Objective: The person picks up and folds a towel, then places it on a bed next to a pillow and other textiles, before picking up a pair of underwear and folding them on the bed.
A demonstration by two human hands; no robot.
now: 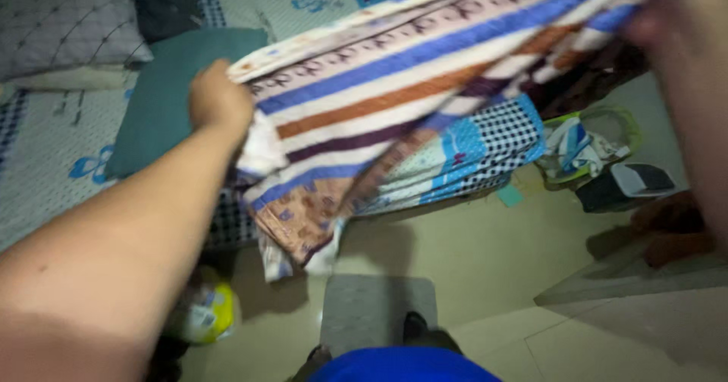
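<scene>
A striped cloth (425,79) with blue, orange, purple and cream bands is stretched in the air above the bed's edge. My left hand (218,100) grips its left corner, fingers closed around the fabric. My right hand (675,18) holds the other end at the top right; it is blurred and partly out of frame. The lower part of the cloth hangs down in folds toward the floor. A green pillow (163,98) lies on the bed just behind my left hand.
The bed (53,162) with a light patterned sheet fills the left and top. A grey patterned pillow (68,26) lies at the far left. A grey floor mat (375,310), a yellow-white object (208,314) and a pile of bags (588,147) are on the floor.
</scene>
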